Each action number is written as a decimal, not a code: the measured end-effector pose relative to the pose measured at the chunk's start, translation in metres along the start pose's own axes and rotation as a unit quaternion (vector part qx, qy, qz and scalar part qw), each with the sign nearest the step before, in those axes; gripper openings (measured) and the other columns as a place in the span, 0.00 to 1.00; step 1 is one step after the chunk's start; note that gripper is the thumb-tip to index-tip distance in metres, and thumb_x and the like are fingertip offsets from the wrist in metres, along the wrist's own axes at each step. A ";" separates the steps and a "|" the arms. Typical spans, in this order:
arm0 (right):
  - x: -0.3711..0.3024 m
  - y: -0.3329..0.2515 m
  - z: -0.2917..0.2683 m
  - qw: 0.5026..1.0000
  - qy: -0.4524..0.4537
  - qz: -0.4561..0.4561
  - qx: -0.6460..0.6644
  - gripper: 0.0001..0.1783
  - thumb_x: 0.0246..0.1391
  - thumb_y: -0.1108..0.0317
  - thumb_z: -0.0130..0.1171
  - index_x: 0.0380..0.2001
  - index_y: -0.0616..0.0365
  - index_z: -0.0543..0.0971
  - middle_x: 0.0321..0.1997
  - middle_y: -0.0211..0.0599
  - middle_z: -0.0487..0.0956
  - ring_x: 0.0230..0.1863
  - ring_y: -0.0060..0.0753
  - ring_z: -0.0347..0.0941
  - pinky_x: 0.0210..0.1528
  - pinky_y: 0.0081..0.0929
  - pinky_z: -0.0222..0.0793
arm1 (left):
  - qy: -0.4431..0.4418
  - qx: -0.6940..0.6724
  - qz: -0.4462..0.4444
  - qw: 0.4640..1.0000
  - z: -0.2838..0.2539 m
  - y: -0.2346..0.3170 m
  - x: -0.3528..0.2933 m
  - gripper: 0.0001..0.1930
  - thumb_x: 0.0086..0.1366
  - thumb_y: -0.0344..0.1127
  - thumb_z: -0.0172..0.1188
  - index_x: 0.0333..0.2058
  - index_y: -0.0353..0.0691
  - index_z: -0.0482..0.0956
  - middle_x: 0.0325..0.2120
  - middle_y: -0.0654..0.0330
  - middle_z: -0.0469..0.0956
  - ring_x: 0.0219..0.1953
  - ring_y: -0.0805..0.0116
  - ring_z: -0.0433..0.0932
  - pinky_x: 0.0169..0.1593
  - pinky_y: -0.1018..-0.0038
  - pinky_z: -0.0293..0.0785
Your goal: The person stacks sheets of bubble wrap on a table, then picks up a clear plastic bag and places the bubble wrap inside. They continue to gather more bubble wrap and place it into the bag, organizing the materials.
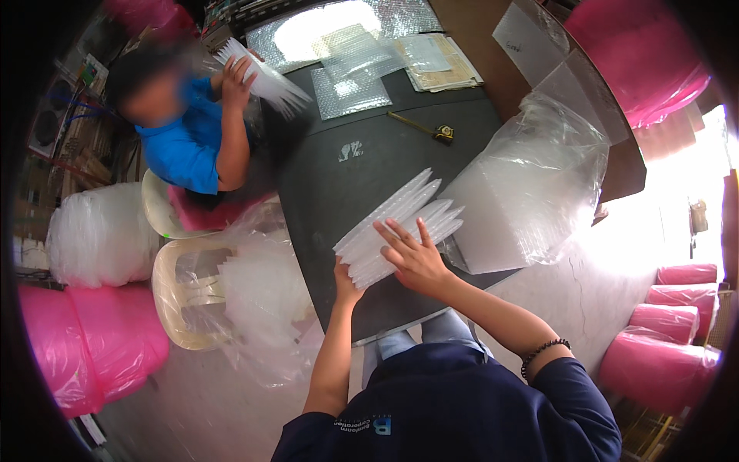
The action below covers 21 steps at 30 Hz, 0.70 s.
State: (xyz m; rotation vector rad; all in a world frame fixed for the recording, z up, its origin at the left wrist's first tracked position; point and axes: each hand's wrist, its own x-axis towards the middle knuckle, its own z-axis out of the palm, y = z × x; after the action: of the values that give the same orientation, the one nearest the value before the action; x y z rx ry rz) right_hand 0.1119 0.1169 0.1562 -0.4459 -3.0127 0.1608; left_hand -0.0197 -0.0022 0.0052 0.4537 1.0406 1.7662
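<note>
In front of me, over the near part of the black table (pixel 308 200), a fanned stack of translucent white plastic sheets (pixel 396 223) is held at a tilt. My left hand (pixel 348 283) grips its lower left edge, with the fingers mostly hidden beneath. Across the upper side of the stack lies my right hand (pixel 419 262), fingers stretched and spread. Just right of it, a large clear plastic bag (pixel 531 185) with a block of white sheets inside rests on the table. At the far left, a co-worker in a blue shirt (pixel 181 150) holds a similar fanned stack (pixel 273 83).
A tape measure (pixel 443 134) lies partly drawn out on the table. Behind it are bubble-wrap sheets (pixel 350 92) and papers (pixel 443 65). Cream chairs (pixel 173 308) stand at left, one bearing bagged white sheets (pixel 265 296). Pink wrapped bundles (pixel 100 339) flank both sides.
</note>
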 end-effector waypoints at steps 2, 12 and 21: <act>0.003 0.000 -0.003 1.000 0.009 -0.015 0.011 0.34 0.34 0.67 0.61 0.50 0.49 0.64 0.65 0.35 0.55 0.66 0.40 0.47 0.64 0.50 0.41 | 0.003 -0.014 -0.018 1.000 -0.002 -0.006 -0.003 0.24 0.58 0.42 0.53 0.50 0.38 0.63 0.46 0.54 0.70 0.48 0.62 0.72 0.47 0.69 0.73; -0.002 0.031 -0.014 0.999 0.012 -0.008 0.034 0.46 0.39 0.61 0.60 0.63 0.45 0.52 0.62 0.44 0.56 0.65 0.46 0.48 0.64 0.49 0.42 | 0.041 0.499 0.115 0.858 -0.017 -0.045 0.014 0.36 0.52 0.34 0.64 0.57 0.35 0.56 0.55 0.53 0.62 0.57 0.61 0.61 0.59 0.66 0.58; -0.154 0.126 -0.103 0.827 0.189 0.053 0.526 0.77 0.20 0.51 0.75 0.63 0.60 0.29 0.67 0.55 0.41 0.69 0.52 0.34 0.64 0.50 0.36 | 0.066 0.024 -0.119 0.990 0.083 0.088 -0.018 0.30 0.47 0.42 0.67 0.47 0.34 0.70 0.46 0.54 0.72 0.46 0.61 0.70 0.50 0.65 0.68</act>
State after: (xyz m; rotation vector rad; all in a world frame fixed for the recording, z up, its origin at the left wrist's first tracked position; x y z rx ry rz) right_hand 0.3049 0.2007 0.2317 -0.4210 -2.0519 1.4276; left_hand -0.0037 0.0062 0.1262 0.2319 1.1816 1.5775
